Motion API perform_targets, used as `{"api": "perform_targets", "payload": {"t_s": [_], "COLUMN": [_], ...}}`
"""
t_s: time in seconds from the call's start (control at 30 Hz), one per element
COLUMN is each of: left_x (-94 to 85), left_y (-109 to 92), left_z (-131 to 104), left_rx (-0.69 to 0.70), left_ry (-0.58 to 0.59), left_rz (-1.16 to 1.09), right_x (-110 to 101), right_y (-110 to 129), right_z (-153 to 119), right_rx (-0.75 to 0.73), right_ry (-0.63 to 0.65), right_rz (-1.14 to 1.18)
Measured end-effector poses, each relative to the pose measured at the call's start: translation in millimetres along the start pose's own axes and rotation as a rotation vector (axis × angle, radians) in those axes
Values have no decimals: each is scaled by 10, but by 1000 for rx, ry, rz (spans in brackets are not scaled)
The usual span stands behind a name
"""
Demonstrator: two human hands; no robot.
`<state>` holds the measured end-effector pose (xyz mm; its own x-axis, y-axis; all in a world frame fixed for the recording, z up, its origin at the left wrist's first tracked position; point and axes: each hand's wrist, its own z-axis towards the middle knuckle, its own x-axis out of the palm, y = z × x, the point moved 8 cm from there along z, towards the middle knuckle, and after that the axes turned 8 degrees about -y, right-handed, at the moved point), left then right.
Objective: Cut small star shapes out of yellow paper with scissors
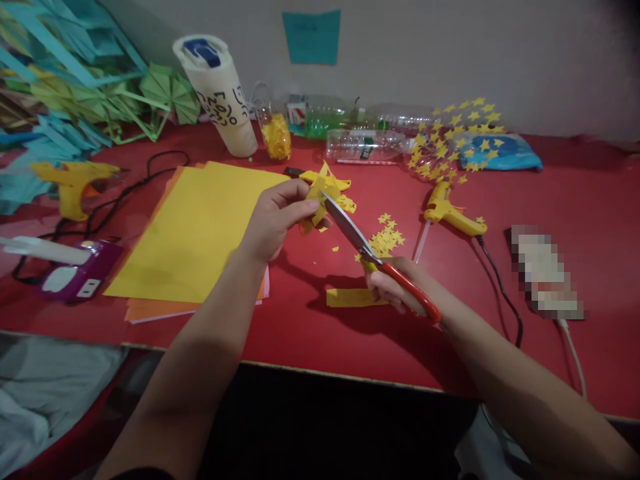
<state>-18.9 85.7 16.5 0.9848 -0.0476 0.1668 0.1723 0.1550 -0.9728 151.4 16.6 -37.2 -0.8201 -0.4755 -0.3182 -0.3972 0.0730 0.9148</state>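
Observation:
Between the fingertips of my left hand (280, 217) is a small piece of yellow paper (317, 197), pinched above the table. My right hand (397, 283) grips red-handled scissors (353, 230), whose tips touch or overlap that piece; the exact cut line is too small to make out. Beneath the scissors lies a pile of little yellow paper stars (387, 237). A yellow paper strip (353, 297) rests on the table just left of my right hand. Yellow paper scraps (345, 200) lie behind the held piece, partly hidden by it.
A stack of yellow sheets (200, 227) lies at left, beside a purple power socket (85, 273) and a yellow glue gun (75, 183). Another glue gun (453, 210) lies right, near a phone (545, 270). A white tumbler (220, 100) and plastic bottles (365, 143) line the back.

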Motion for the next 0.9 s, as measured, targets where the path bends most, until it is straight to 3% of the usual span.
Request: {"api": "perform_targets", "payload": {"t_s": [0.4, 0.67, 0.9], "left_x": [122, 107, 113], "left_y": [72, 85, 90], "left_z": [-31, -44, -48], "left_rx": [8, -36, -47], "left_ry": [32, 2, -2], "left_rz": [-26, -7, 17], "right_x": [35, 20, 23], "right_y": [-74, -15, -100], "right_z": [23, -10, 4], "right_rx": [-41, 56, 89], "right_ry": [-77, -109, -135], "right_rz": [46, 57, 63]}}
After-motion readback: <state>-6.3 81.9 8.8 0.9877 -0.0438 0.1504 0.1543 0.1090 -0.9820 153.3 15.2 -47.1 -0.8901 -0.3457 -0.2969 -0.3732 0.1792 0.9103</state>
